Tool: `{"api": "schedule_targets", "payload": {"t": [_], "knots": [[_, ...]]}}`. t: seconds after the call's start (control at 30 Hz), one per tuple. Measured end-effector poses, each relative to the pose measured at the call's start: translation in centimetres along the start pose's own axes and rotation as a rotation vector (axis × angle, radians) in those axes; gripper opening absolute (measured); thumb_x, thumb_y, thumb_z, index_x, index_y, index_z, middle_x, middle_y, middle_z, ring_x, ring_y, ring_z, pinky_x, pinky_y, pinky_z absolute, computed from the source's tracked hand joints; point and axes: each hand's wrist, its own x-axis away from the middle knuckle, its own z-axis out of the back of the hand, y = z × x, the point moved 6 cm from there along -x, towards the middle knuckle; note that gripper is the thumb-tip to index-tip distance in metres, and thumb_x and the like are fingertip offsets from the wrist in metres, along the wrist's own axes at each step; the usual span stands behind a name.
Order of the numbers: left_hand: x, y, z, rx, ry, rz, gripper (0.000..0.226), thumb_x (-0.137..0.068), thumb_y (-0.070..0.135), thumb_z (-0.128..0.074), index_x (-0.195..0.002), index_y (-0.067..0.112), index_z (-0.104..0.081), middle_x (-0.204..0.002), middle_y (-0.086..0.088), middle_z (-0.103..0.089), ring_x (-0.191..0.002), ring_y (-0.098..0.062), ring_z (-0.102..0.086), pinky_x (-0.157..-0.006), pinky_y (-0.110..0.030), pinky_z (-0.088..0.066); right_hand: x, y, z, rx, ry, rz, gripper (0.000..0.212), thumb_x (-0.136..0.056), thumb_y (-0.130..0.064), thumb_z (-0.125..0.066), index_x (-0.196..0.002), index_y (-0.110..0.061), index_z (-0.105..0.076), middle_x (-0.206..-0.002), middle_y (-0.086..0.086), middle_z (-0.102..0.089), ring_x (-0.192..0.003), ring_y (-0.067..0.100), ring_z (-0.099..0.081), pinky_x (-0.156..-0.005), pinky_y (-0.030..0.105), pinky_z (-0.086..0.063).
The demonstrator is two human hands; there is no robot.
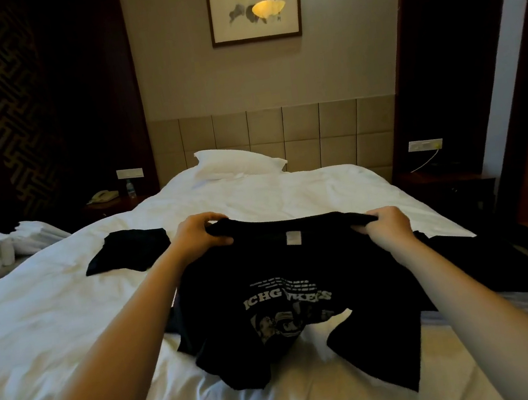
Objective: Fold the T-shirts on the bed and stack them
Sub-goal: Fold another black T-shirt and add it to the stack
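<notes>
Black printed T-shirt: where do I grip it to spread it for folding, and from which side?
At both shoulder ends of the collar edge, from the near side. The left hand and right hand pinch there, so the black printed T-shirt hangs spread, its lower part bunched on the bed.

Folded shirt (128, 250) left of held shirt (289, 297)

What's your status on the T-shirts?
Left hand and right hand grip black printed T-shirt at shoulders. Folded black T-shirt lies left on white bed. Nothing blocking.
</notes>
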Motion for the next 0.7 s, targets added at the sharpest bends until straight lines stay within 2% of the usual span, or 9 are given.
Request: {"api": "schedule_targets", "payload": {"t": [0.13,0.23,0.3,0.37,0.47,0.53,0.6,0.63,0.7], "knots": [[-0.2,-0.7,0.2,0.001,-0.092,0.064,0.024,-0.084,0.014,-0.069,-0.106,0.005,-0.068,-0.084,-0.004,-0.063,-0.084,-0.02,-0.059,-0.08,-0.029,-0.045,-0.5,-0.5,1.0,-0.071,0.07,-0.042,0.018,-0.09,-0.006,-0.058,-0.104,-0.005,-0.07,-0.095,0.011,-0.062,-0.088,0.026,-0.053,-0.06,0.026,-0.041],[-0.6,-0.6,0.2,-0.002,-0.06,0.098,0.02,-0.092,0.019,-0.058,-0.107,0.007,-0.064,-0.088,-0.008,-0.061,-0.074,-0.018,-0.054,-0.066,-0.024,-0.041,-0.6,-1.5,0.9,-0.17,0.073,-0.089,0.016,-0.09,-0.017,-0.059,-0.099,-0.007,-0.067,-0.099,0.011,-0.064,-0.093,0.029,-0.059,-0.081,0.037,-0.049],[-0.7,-0.4,-0.5,-0.005,-0.007,0.116,0.024,-0.099,0.025,-0.044,-0.107,0.008,-0.059,-0.093,-0.013,-0.059,-0.071,-0.021,-0.052,-0.061,-0.028,-0.037,-0.7,-2.1,0.4,-0.296,0.065,-0.118,0.018,-0.093,-0.021,-0.055,-0.1,-0.007,-0.062,-0.107,0.012,-0.063,-0.1,0.031,-0.059,-0.088,0.039,-0.048],[-0.1,-0.4,-1.9,0.061,0.059,0.129,0.029,-0.102,0.027,-0.036,-0.107,0.008,-0.057,-0.096,-0.015,-0.059,-0.076,-0.024,-0.053,-0.065,-0.031,-0.037,-0.6,-2.1,-0.9,-0.448,-0.004,-0.125,0.022,-0.098,-0.019,-0.048,-0.111,-0.005,-0.058,-0.101,0.009,-0.061,-0.093,0.029,-0.059,-0.077,0.034,-0.048],[1.1,-0.7,-4.3,0.229,0.05,0.139,0.034,-0.1,0.032,-0.041,-0.115,0.007,-0.059,-0.103,-0.011,-0.063,-0.088,-0.026,-0.059,-0.083,-0.036,-0.046,-0.1,-1.2,-3.2,-0.333,-0.108,-0.038,0.022,-0.1,-0.022,-0.043,-0.091,-0.007,-0.056,-0.082,0.008,-0.056,-0.067,0.018,-0.05,-0.062,0.028,-0.038],[1.7,-0.8,-5.5,0.199,-0.084,0.12,0.041,-0.093,0.042,-0.052,-0.112,0.007,-0.06,-0.106,-0.012,-0.066,-0.094,-0.029,-0.063,-0.089,-0.041,-0.048,0.1,-0.4,-5.0,-0.11,-0.246,0.03,0.033,-0.098,-0.032,-0.047,-0.081,-0.005,-0.056,-0.077,0.011,-0.054,-0.061,0.018,-0.047,-0.063,0.03,-0.035],[2.3,-0.9,-6.7,0.052,-0.274,0.101,0.043,-0.085,0.045,-0.062,-0.112,0.011,-0.057,-0.113,-0.01,-0.063,-0.099,-0.026,-0.062,-0.088,-0.038,-0.047,0.7,0.9,-6.7,-0.009,-0.513,-0.056,0.044,-0.088,-0.049,-0.058,-0.083,-0.005,-0.063,-0.073,0.01,-0.062,-0.06,0.02,-0.056,-0.061,0.029,-0.042],[2.6,-1.3,-7.4,-0.075,-0.378,0.094,0.047,-0.083,0.044,-0.066,-0.117,0.015,-0.053,-0.121,-0.007,-0.059,-0.106,-0.023,-0.059,-0.089,-0.035,-0.045,1.2,1.6,-7.4,0.024,-0.678,-0.125,0.048,-0.079,-0.052,-0.067,-0.091,-0.006,-0.066,-0.079,0.01,-0.068,-0.065,0.022,-0.063,-0.065,0.029,-0.049],[3.7,-2.9,-8.8,-0.363,-0.582,0.116,0.07,-0.078,0.043,-0.072,-0.136,0.019,-0.039,-0.143,-0.002,-0.042,-0.127,-0.023,-0.044,-0.102,-0.036,-0.037,2.7,3.3,-8.9,0.234,-0.977,-0.169,0.054,-0.068,-0.04,-0.081,-0.108,-0.007,-0.065,-0.102,0.009,-0.071,-0.087,0.023,-0.069,-0.083,0.033,-0.054]]}}
